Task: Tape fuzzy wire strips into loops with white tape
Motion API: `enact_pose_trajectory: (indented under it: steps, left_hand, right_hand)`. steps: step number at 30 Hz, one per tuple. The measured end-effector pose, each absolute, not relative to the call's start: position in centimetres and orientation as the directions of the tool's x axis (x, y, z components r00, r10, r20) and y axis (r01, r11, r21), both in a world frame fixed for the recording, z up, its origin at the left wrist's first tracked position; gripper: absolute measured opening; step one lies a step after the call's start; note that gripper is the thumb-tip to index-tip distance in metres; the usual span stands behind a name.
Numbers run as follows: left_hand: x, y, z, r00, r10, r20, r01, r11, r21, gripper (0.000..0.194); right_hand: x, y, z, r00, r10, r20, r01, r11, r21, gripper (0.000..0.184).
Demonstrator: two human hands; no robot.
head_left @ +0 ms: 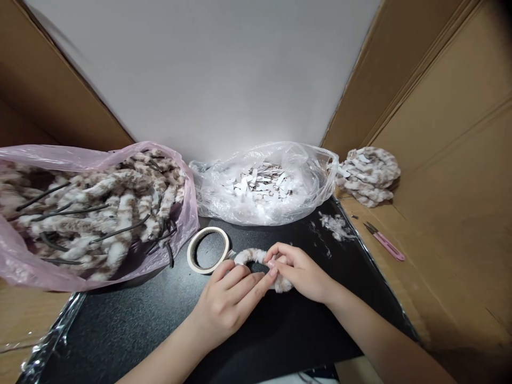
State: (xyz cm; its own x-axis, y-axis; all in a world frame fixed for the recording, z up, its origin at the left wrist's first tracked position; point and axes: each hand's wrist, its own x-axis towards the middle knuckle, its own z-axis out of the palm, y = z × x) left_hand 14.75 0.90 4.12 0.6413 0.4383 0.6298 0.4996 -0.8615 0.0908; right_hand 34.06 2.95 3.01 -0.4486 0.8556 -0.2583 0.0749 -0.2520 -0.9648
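Note:
Both hands meet over a fluffy white-and-brown plush band (252,256), curved into a loop on the black work surface. My left hand (232,296) is closed on the band's near side, its index finger reaching toward the right fingertips. Thumb and fingers of my right hand (298,272) pinch the band at its right side. Part of the plush shows below the right fingers; what lies between the fingertips is hidden. A roll of cream tape (192,261) lies just beyond my left hand.
A pink plastic bag (192,197) at left holds many plush strips with black cords (120,229). Behind the hands, a clear bag (312,208) contains white tags (260,184). At right are bundled plush bands (372,170), pink thread snips (386,242), fluff (336,226) and a cardboard wall (452,186).

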Motion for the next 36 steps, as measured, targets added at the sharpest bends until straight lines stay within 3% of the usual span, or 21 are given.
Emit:
enact_pose_trajectory:
  steps: [6, 19, 25, 30, 36]
  left_hand:
    - [14.9, 0.9, 4.0, 0.659, 0.431, 0.617, 0.532, -0.846, 0.023, 0.017]
    - [14.6, 0.6, 3.9, 0.640, 0.333, 0.693, 0.467, -0.884, -0.007, 0.012]
    - [14.6, 0.5, 3.4, 0.605, 0.356, 0.712, 0.418, -0.903, 0.096, 0.010]
    - [15.3, 0.4, 3.5, 0.611, 0.439, 0.658, 0.322, -0.898, 0.300, 0.012]
    - [15.4, 0.6, 3.1, 0.649, 0.465, 0.603, 0.266, -0.881, 0.392, 0.010]
  right_hand:
    - [33.9, 3.0, 3.3, -0.422, 0.831, -0.362, 0.065, -0.371, -0.927, 0.024]
    - [33.7, 3.1, 3.0, -0.388, 0.865, -0.319, -0.031, -0.358, -0.933, 0.046]
    - [33.3, 3.1, 2.5, -0.410, 0.851, -0.328, -0.101, -0.400, -0.911, 0.057]
    - [32.9, 3.0, 2.0, -0.393, 0.867, -0.307, -0.003, -0.335, -0.942, 0.056]
    - [33.0, 3.1, 1.7, -0.340, 0.916, -0.215, -0.064, -0.250, -0.966, 0.054]
